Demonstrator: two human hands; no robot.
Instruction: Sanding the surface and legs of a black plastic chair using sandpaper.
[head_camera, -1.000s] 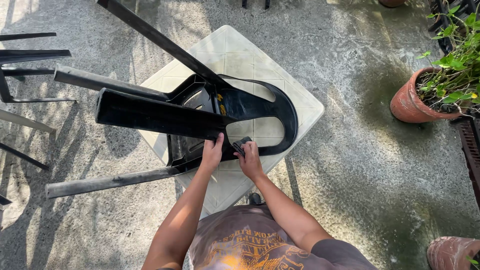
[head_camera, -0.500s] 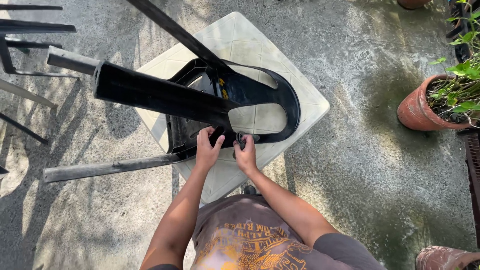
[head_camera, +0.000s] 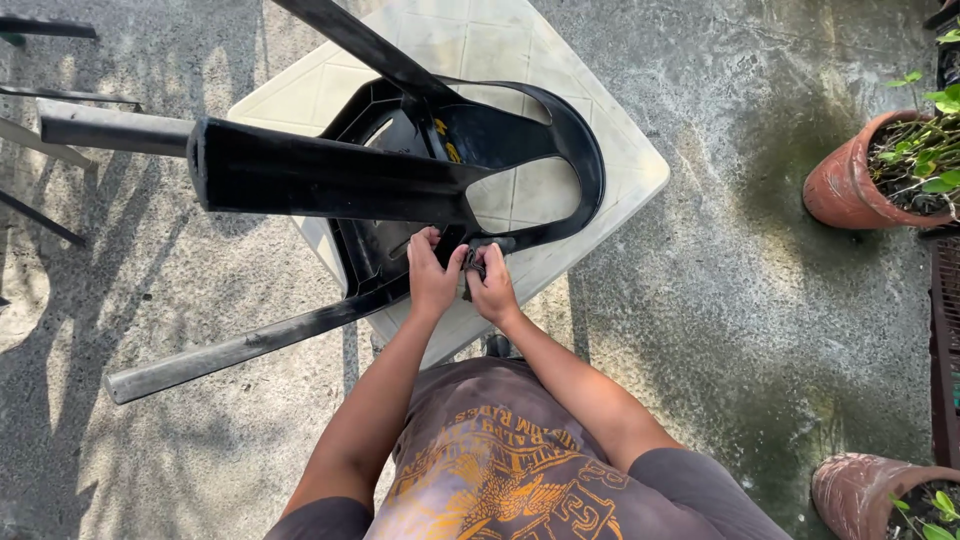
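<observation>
A black plastic chair (head_camera: 400, 170) lies upside down on a cream plastic table (head_camera: 620, 150), its legs pointing left and toward me. My left hand (head_camera: 432, 275) and my right hand (head_camera: 492, 285) meet at the chair's near rim, fingers pinched together on a small dark piece (head_camera: 472, 262) there. What exactly the piece is stays hidden between my fingers. Both forearms reach up from the bottom of the view.
A terracotta pot with a green plant (head_camera: 880, 170) stands on the concrete floor (head_camera: 750, 320) at the right. Another clay pot (head_camera: 880, 495) sits at the bottom right. Dark metal bars (head_camera: 50, 100) lie at the far left.
The view has closed in on the chair. My two hands have drawn closer together on the chair's near rim.
</observation>
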